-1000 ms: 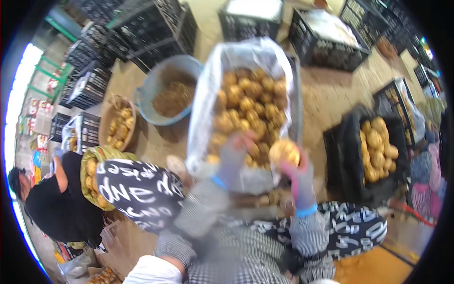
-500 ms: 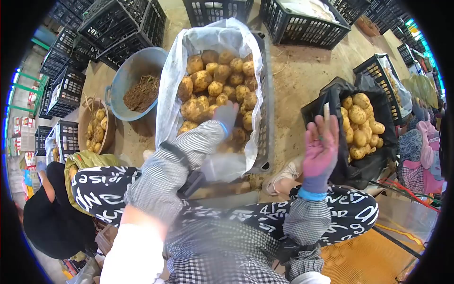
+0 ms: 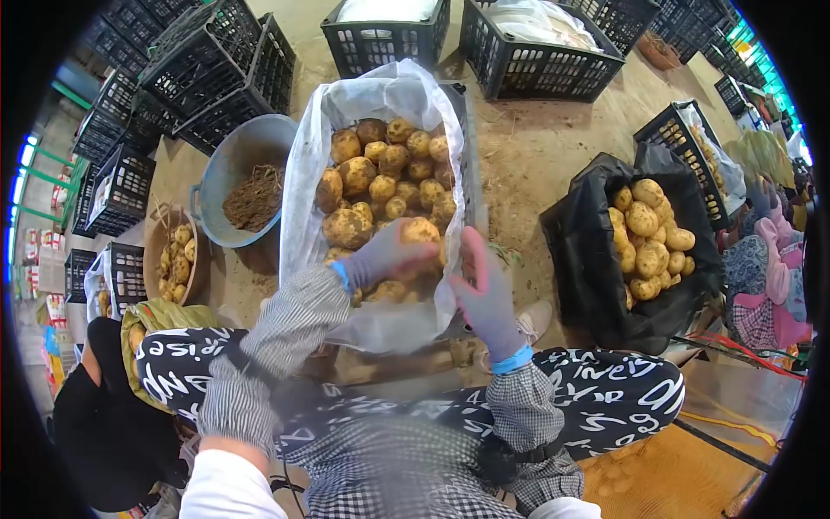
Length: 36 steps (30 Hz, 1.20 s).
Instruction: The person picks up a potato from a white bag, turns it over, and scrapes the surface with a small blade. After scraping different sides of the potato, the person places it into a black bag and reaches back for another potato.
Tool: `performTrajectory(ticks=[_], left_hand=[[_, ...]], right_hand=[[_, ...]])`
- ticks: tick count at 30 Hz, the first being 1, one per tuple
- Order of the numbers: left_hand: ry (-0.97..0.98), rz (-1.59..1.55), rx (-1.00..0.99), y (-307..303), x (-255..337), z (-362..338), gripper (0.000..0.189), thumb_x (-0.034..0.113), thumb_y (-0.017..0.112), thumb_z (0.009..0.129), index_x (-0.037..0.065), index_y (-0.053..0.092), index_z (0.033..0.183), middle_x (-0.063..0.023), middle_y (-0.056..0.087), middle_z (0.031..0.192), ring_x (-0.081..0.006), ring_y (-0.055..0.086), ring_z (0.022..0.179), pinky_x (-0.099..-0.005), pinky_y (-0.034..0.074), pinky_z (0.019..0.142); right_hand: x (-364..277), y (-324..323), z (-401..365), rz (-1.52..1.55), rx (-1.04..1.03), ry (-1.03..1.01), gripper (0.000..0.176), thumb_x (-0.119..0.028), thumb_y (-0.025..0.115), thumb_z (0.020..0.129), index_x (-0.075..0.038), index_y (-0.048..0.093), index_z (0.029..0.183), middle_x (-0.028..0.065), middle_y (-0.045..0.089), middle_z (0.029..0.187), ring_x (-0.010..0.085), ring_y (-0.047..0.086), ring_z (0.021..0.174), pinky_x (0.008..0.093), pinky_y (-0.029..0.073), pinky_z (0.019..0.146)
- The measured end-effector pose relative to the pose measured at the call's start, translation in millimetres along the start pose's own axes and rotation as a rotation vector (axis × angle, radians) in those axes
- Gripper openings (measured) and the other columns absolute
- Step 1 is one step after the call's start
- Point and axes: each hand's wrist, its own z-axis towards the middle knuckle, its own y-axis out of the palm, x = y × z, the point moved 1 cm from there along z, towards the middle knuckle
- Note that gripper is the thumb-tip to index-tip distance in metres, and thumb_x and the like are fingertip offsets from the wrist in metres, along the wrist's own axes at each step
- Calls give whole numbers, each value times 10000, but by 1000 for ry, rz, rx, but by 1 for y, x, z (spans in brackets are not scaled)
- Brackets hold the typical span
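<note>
Gloved in grey and pink, my left hand is above the near part of a crate lined with white film. Its fingers are closed around a soil-marked potato. Facing it across a small gap, my right hand wears a matching glove and is at the crate's right edge, fingers apart, nothing in it. Many earth-covered potatoes fill the lined crate below. To the right, a crate lined with black plastic has cleaner yellow potatoes in it.
Left of the lined crate stand a blue tub with soil and a brown basin with potatoes. Black crates stand beyond, more are stacked at upper left. Other people are at both sides.
My left hand has lifted a potato from the pile. My right hand has come left, from beside the black-lined crate to the white-lined one. The view has shifted slightly.
</note>
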Motion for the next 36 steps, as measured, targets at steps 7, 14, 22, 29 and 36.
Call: performTrajectory(ticks=[7,14,22,29,36], left_hand=[[271,296,326,57,14,-88,798,519,637,904,24,354,1462,-220,544,1315,-279,631,1090,-358,514,892],[439,349,391,53,6,-101,875,476,764,788,13,393,1430,-246,529,1334,-388,567,1189,-408,468,982],[388,-200,230,47,16,-107,646,427,602,970,40,412,1450,-73,604,1215,-104,592,908,-249,518,749],[218,-609,32,50,-5,-105,642,428,584,974,69,370,1461,-85,569,1251,-185,617,1050,-322,551,868],[22,-796,-87,71,-18,-99,576,550,398,1015,94,482,1357,-87,662,1059,-168,674,823,-322,589,695]], right_hand=[[-1,40,-9,183,-139,76,901,93,678,712,-11,280,1514,143,470,1378,190,519,1202,307,456,982],[-17,42,-13,459,-217,331,907,109,745,682,-35,332,1477,95,530,1315,177,555,1176,300,494,953],[-25,38,-14,663,-205,241,1010,-103,894,686,-58,302,1504,77,522,1334,182,561,1175,309,491,972],[-28,38,-9,-132,-4,-223,819,-239,832,740,21,427,1403,169,526,1372,293,560,1203,376,460,1014],[-11,35,-9,-130,26,36,381,-238,663,921,6,584,1203,104,642,1074,154,613,993,286,492,870]])
